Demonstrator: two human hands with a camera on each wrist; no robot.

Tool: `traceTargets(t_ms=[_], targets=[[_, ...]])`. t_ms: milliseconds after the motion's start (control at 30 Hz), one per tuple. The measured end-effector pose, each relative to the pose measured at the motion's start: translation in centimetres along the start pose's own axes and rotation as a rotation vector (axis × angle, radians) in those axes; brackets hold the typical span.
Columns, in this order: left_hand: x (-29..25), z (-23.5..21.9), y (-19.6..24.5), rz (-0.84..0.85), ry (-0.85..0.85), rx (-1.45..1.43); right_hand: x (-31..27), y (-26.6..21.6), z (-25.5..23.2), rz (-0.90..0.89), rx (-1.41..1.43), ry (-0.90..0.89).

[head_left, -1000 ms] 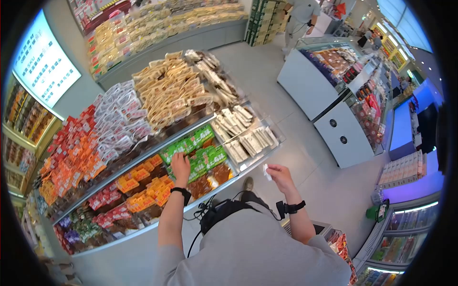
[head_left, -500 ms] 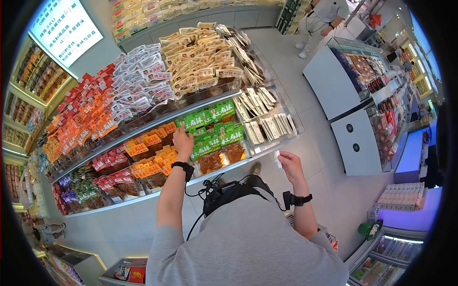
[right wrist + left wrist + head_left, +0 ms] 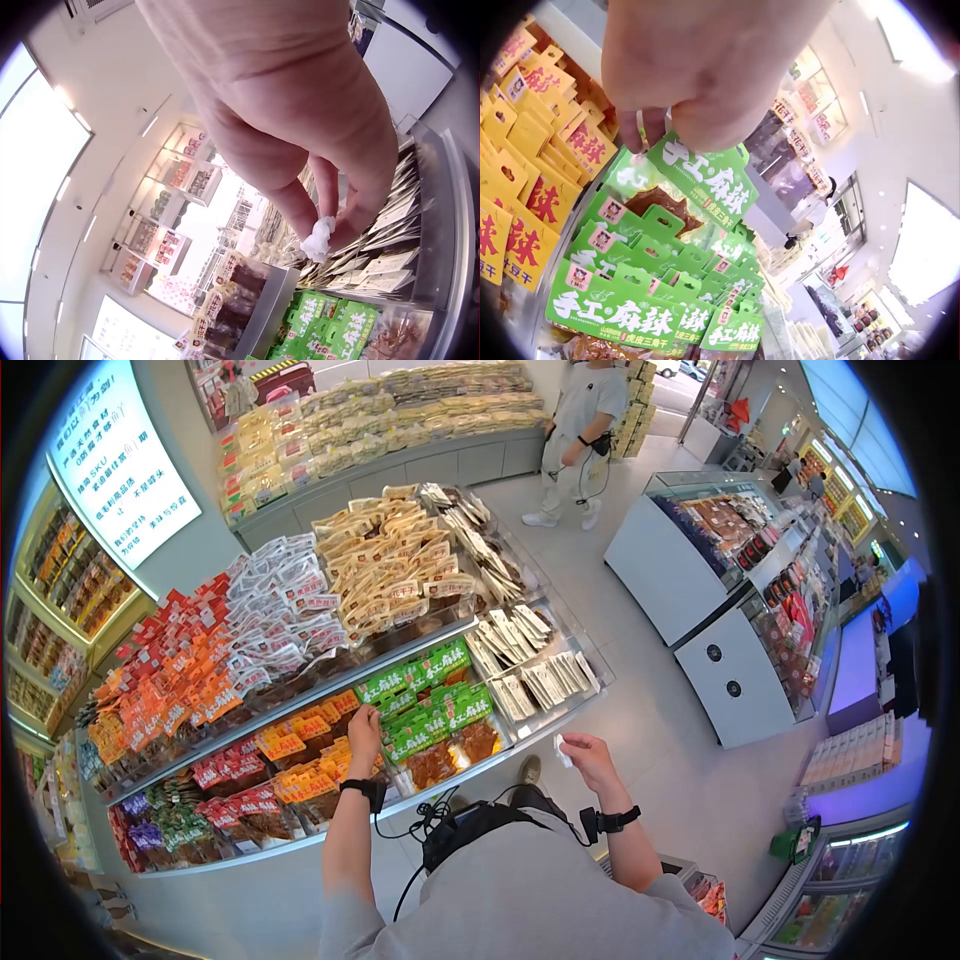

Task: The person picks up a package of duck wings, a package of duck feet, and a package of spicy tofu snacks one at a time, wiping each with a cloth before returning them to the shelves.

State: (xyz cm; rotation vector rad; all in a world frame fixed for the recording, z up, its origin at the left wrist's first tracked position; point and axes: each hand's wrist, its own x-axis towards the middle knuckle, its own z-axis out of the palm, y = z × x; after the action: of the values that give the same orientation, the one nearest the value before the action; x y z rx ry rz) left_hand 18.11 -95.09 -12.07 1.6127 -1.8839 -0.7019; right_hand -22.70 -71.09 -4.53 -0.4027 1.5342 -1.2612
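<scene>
My left hand point(image 3: 364, 738) is at the left edge of the green-topped snack packets point(image 3: 440, 722). In the left wrist view, its thumb and fingers pinch the upper corner of one green-headed packet point(image 3: 709, 180), which stands tilted above the others; the fingertips are partly hidden behind the hand. Yellow-orange packets point(image 3: 536, 172) sit just left of it. Off to the right of the display, my right hand point(image 3: 592, 758) pinches a small crumpled white piece point(image 3: 319, 240), like tissue or thin plastic, between thumb and fingers.
White narrow packets point(image 3: 540, 685) fill the display's right bins. Behind a raised divider lie heaped cream packets point(image 3: 385, 565) and silvery ones point(image 3: 280, 595). A person in light clothes point(image 3: 580, 445) stands in the far aisle. A white counter point(image 3: 745, 680) stands at right.
My left hand has drawn back slightly toward the body along the green packets. The right hand keeps holding the white piece. The person behind has moved left, and the head view has shifted.
</scene>
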Motion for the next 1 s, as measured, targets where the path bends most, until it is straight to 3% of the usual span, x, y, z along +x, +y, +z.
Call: traceTargets(t_ms=[67,167,233,367,433,467,533,567,633,733,833,867,900,967,1000], targets=[[-0.3,-1.1,1.1,0.082,0.132,-0.046,0.2,0.3,0.1,-0.019,0.005,-0.008],[-1.0,-5.0,5.1,0.154,0.162,-0.091,1.3,1.2,0.2,-0.019,-0.060,-0.068],[-1.9,-7.9,8.5,0.069,0.084,-0.120,2.1,1.4,0.9,-0.022,-0.124,-0.116],[-3.3,-10.2,11.6,0.158,0.214,-0.361,1.2,-1.1,5.8,-0.127,-0.178,-0.243],[-4.1,-11.2,13.4,0.114,0.132,-0.633,-0.1,-3.7,9.0,-0.277,-0.237,-0.398],[-4.6,-11.5,14.1,0.082,0.097,-0.666,-1.0,-5.2,10.7,-0.280,-0.241,-0.411],[-5.4,-11.6,15.0,0.056,0.045,-0.704,-2.7,-7.3,13.8,-0.396,-0.169,-0.607],[-5.8,-11.6,15.5,0.035,-0.019,-0.745,-3.1,-7.5,14.7,-0.397,-0.169,-0.619],[-6.9,-11.6,16.8,0.064,-0.034,-0.710,-3.5,-7.6,16.3,-0.291,-0.040,-0.835],[-8.4,-11.3,18.7,-0.090,-0.054,-0.998,-3.7,-7.2,17.8,-0.320,-0.171,-0.793],[-9.6,-9.8,18.9,-0.083,-0.057,-1.027,-4.0,-6.3,18.7,-0.355,-0.155,-0.722],[-10.3,-9.7,19.0,-0.178,-0.145,-1.051,-4.4,-6.4,19.0,-0.347,-0.089,-0.643],[-11.0,-9.6,18.8,-0.179,-0.136,-1.051,-4.8,-6.5,19.3,-0.338,-0.024,-0.564],[-11.9,-9.5,18.3,-0.163,-0.332,-0.947,-5.4,-7.1,20.0,-0.321,-0.003,-0.557],[-12.1,-9.6,18.4,-0.149,-0.343,-0.883,-5.9,-7.4,20.4,-0.437,-0.161,-0.472]])
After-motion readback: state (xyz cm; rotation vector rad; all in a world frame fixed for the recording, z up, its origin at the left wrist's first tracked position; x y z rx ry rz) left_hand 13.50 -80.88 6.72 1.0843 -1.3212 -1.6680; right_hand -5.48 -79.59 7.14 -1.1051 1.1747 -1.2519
